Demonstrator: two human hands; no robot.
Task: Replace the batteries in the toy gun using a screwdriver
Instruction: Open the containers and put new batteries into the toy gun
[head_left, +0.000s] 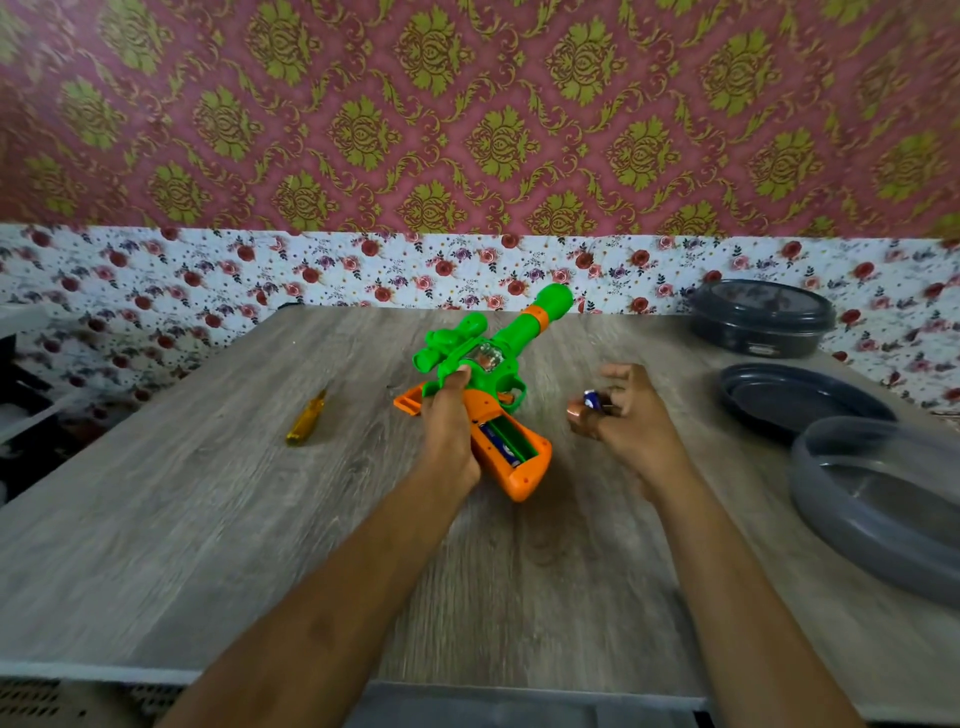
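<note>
While the toy gun (488, 364) lies on the table (208, 519) with its battery bay (506, 436) open and facing up, the left hand (449, 415) grips its body to steady it. The right hand (623, 410) pinches a battery (592, 401) nearby, likely for that bay. The screwdriver (306, 421) rests apart, leftward.

Both bare forearms reach forward, side by side. The left hand (448, 421) curls round the toy gun (514, 338), thumb up on its green body. The right hand (631, 415), held apart, pinches a battery (592, 401) in curled fingers.
</note>
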